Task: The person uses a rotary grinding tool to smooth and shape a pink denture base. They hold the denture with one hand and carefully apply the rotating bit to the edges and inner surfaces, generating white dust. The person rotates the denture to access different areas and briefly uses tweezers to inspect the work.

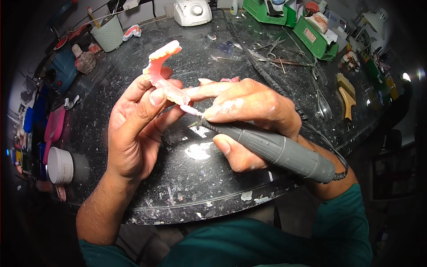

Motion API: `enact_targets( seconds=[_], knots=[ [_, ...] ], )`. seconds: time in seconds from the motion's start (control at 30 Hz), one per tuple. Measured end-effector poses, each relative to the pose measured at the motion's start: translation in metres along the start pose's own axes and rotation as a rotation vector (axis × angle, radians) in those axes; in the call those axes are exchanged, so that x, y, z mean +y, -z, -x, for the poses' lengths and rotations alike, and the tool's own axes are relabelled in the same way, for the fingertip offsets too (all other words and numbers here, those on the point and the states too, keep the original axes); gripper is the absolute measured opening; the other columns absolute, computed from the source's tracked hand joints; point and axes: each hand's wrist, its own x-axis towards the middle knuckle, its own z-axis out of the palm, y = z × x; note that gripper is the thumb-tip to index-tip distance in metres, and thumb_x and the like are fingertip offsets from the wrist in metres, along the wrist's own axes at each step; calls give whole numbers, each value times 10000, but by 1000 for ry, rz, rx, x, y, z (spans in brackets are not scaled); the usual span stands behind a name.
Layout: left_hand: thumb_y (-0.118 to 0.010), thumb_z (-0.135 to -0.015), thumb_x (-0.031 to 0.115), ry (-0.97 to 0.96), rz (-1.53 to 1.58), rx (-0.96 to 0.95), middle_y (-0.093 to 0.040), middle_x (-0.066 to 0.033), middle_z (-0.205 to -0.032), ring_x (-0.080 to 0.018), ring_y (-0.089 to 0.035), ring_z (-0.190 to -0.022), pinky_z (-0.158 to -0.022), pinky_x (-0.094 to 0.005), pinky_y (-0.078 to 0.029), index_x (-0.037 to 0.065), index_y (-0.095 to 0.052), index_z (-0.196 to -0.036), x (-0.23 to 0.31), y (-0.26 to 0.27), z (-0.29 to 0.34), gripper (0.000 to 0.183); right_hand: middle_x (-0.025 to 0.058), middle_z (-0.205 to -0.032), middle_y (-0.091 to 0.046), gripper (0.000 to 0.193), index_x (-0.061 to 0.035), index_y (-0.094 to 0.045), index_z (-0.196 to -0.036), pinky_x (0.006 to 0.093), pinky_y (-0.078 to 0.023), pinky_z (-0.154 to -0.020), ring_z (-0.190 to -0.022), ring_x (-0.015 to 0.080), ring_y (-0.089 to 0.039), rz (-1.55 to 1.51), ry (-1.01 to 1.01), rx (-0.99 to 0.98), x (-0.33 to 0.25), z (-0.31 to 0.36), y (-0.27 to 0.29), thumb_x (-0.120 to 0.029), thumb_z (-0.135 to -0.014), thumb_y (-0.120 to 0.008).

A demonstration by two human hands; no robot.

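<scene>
My left hand [140, 113] pinches a pink denture [156, 71] with pale teeth along its edge, thumb in front and fingers behind. The denture is held up above the table, one end raised and the other toward my right hand. In my right hand [253, 109] is a dark grey rotary handpiece [275, 153], gripped like a pen. A pale pinkish grinding bit [191, 110] at its tip meets the lower right end of the denture, or lies very close to it. A fingertip of my right hand reaches near the same end.
The black, scuffed worktable [200, 178] carries a white control unit [192, 12] at the back. Green bins [313, 38] stand at the back right, near scissors [271, 48] and a wooden-handled brush [347, 100]. A white tub [60, 165] and pink dustpan [54, 129] sit left.
</scene>
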Motion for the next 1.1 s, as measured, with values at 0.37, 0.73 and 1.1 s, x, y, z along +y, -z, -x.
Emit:
enact_targets(
  seconds=[0.37, 0.73, 1.1],
  knots=[
    [-599, -953, 94, 15, 35, -4, -631, -151, -1132, -219, -665, -1042, -912, -316, -584, -52, -501, -1256, 1, 2, -1, 350, 165, -969, -648, 374, 14, -539, -1104, 539, -521, -921, -994, 419, -677, 17, -1, -17, 0, -1, 3, 22, -754, -673],
    [-616, -946, 105, 4, 16, -14, -635, -137, -1102, -209, -671, -1021, -891, -306, -592, -35, -522, -1214, 0, 3, -2, 316, 164, -976, -634, 390, 13, -522, -1119, 550, -517, -922, -1009, 424, -670, 35, 8, -47, 1, -1, 4, 16, -760, -676],
    [-628, -872, 38, 14, 23, -1, -553, -152, -1153, -253, -592, -1153, -1023, -374, -523, 20, -445, -1108, 1, -5, -2, 299, 219, -1031, -661, 302, 3, -501, -1090, 367, -527, -868, -911, 222, -663, -16, -307, 127, -12, 2, 2, -31, -810, -609]
  ],
)
